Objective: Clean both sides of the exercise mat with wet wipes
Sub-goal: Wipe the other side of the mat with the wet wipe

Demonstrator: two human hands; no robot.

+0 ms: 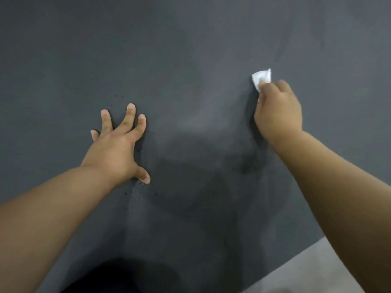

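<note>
Head view: left hand [118, 149] presses flat, fingers spread, on the exercise mat [190, 49]; beside it, right hand [277, 111] grips the wet wipe [261, 78]. Overlapping firm strokes would serve best.

We are showing our left forearm [48, 210] and right forearm [342, 182] bare to the frame's edges, our left hand [118, 149] and right hand [277, 111] likewise bare, with short rounded fingernails [131, 106] on the left and a blurred black shape [110, 275], perhaps clothing, lowest.

mat [190, 49]: dark grey, small black specks | wipe [261, 77]: white | floor [306, 269]: pale grey
</note>
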